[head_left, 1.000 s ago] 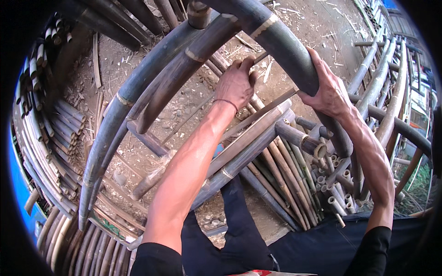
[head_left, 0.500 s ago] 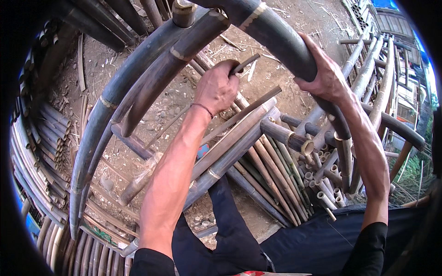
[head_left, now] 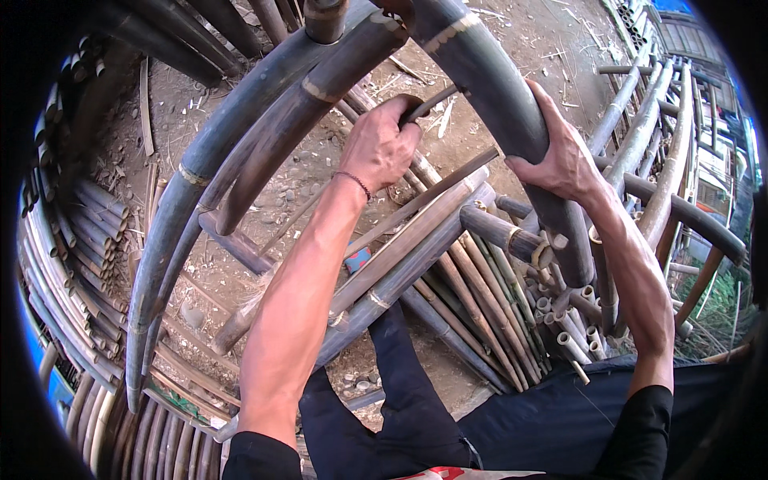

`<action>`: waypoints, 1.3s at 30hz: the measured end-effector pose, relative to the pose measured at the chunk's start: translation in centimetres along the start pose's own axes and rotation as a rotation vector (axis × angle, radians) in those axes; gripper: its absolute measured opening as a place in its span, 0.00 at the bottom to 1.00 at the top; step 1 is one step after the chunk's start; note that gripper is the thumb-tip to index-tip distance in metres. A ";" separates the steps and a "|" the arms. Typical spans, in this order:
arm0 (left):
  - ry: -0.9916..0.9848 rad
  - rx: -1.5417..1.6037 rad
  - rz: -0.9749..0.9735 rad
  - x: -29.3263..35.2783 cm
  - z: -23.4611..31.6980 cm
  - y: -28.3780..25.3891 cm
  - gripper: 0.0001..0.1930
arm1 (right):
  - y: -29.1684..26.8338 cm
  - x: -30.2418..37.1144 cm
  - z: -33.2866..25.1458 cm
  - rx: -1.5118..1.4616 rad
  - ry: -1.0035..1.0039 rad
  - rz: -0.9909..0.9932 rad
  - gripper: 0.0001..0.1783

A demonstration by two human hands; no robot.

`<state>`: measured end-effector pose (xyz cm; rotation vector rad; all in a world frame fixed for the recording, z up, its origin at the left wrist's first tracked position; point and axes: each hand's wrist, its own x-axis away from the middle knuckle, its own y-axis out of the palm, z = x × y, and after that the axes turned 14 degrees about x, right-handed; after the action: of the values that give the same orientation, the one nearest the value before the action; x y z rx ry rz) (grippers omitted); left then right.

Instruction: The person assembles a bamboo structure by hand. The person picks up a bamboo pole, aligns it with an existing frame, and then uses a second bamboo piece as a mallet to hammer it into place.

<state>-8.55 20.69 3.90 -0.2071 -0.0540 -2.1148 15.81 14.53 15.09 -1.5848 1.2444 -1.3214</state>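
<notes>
My left hand (head_left: 379, 146) is closed in a fist round a thin grey-brown stick (head_left: 438, 102). The tip of that stick meets the edge of a thick dark bamboo pole (head_left: 496, 88) in the picture; whether they touch I cannot tell. Round this same pole my right hand (head_left: 563, 150) is closed, thumb on the near side and fingers behind. Left of it a long dark bamboo pole (head_left: 192, 172) runs down toward the lower left, beside a shorter thick one (head_left: 288, 120). Under my forearms lie a bamboo crosspiece (head_left: 412, 264) and a split bamboo strip (head_left: 400, 240).
A bundle of slim bamboo poles (head_left: 484, 308) leans below the crosspiece. Stacked bamboo (head_left: 68, 272) lines the left side. At the right stands a bamboo rack (head_left: 640, 152). Shavings litter the dirt floor (head_left: 512, 32). Dark cloth (head_left: 544, 416) spreads at the lower right.
The pole in my right hand has swung, its lower end now showing below my wrist. My left hand has shifted slightly right, bringing the stick's tip up to the pole's edge.
</notes>
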 end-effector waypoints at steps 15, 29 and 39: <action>-0.301 0.909 0.001 -0.5 -3.1 -1.3 0.52 | 3.0 -1.0 1.8 -0.065 -0.008 0.080 0.54; -0.147 0.882 0.062 0.6 -2.5 -0.6 0.56 | 4.9 -2.3 3.6 -0.092 -0.048 0.126 0.54; -0.295 0.772 0.436 -1.5 -1.4 -0.5 0.32 | 4.9 -2.6 4.3 -0.014 -0.052 0.088 0.54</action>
<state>-8.39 22.06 2.30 -0.0525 -0.8979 -1.4875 18.88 15.39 8.89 -1.5466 1.2797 -1.2117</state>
